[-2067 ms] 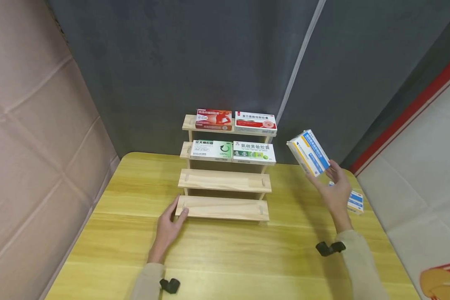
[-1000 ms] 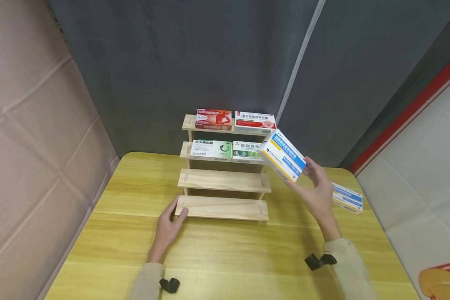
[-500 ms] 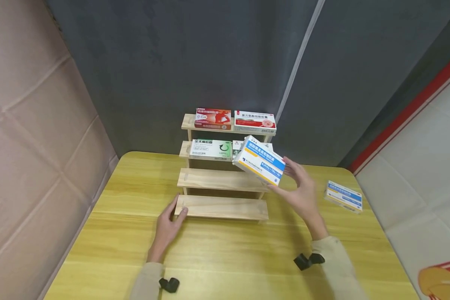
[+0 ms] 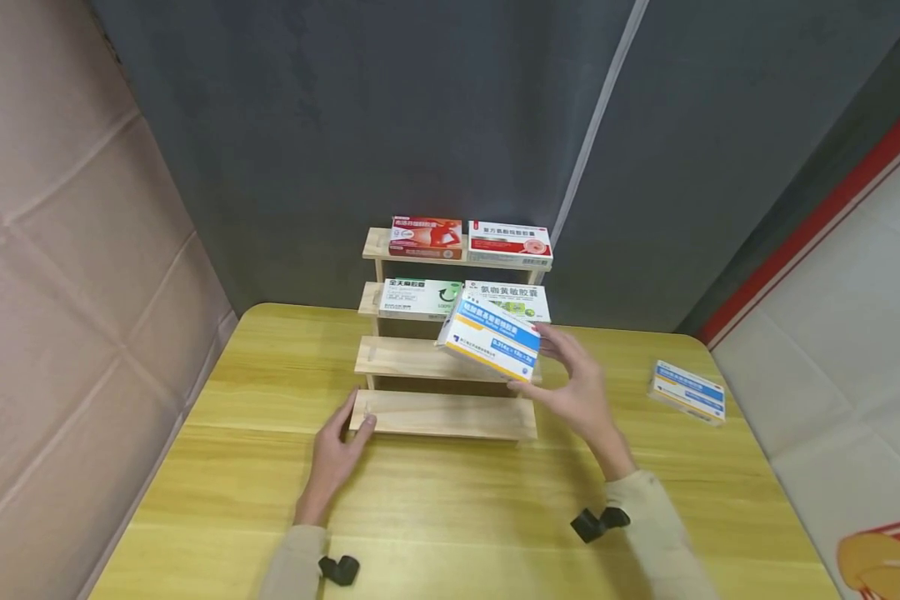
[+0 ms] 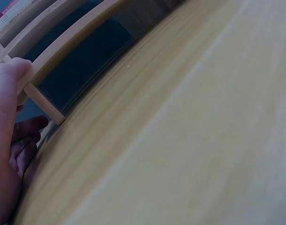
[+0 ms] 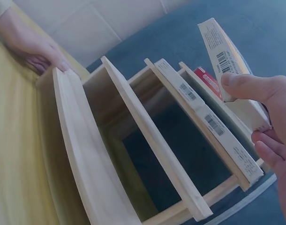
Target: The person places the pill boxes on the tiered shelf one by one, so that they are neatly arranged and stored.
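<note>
My right hand [image 4: 581, 398] pinches a white medicine box [image 4: 491, 340] with blue and orange bands by its right end. The box is tilted and overlaps the second and third steps of a four-tier wooden rack [image 4: 442, 415] in the head view. The right wrist view shows the thumb [image 6: 241, 84] on the box's barcoded side. My left hand [image 4: 335, 454] holds the left end of the rack's lowest step, thumb on top and other fingers below. A green-and-white medicine box [image 4: 420, 297] and a white-and-green one [image 4: 513, 292] lie on the upper middle step.
On the top step lie a red medicine box [image 4: 426, 238] and a white-and-red one [image 4: 508, 242]. Another blue-and-white medicine box [image 4: 687, 392] lies at the right of the wooden table [image 4: 435, 517]. A dark grey curtain [image 4: 390, 108] hangs close behind the rack.
My right hand has carried the blue-and-white box leftward from the table's right side to in front of the rack, turning it more level. The left hand has stayed on the rack.
</note>
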The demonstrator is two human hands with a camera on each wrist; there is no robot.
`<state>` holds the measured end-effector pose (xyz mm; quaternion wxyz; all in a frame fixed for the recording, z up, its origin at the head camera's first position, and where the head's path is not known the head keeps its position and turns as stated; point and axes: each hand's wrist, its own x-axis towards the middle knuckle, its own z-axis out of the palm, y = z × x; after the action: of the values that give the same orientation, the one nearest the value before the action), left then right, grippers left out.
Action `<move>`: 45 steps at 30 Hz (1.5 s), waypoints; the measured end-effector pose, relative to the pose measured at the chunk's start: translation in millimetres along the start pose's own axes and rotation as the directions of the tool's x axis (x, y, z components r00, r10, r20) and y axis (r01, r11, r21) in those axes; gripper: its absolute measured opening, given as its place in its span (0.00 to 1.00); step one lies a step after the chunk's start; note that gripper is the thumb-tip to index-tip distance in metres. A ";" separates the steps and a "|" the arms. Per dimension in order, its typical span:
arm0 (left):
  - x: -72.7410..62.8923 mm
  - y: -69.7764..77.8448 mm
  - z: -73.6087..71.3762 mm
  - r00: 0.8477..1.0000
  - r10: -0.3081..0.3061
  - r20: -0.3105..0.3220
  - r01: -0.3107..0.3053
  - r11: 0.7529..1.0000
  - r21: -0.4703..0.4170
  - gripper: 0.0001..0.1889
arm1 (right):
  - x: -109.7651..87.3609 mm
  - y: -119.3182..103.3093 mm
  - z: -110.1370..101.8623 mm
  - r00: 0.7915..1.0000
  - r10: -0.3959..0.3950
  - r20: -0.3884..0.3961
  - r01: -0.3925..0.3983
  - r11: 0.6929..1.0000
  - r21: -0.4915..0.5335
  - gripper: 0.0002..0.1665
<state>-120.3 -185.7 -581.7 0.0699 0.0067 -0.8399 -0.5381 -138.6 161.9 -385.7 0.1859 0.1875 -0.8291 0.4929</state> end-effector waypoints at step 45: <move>1.3 0.6 -0.4 1.000 0.001 0.002 -0.001 1.000 0.006 0.36 | 15.2 37.6 88.7 0.948 0.133 0.290 -0.111 0.990 -0.093 0.54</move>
<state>-121.5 -186.0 -580.9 0.0693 0.0059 -0.8415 -0.5358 -181.2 98.0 -445.7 0.0360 0.2005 -0.8755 0.4382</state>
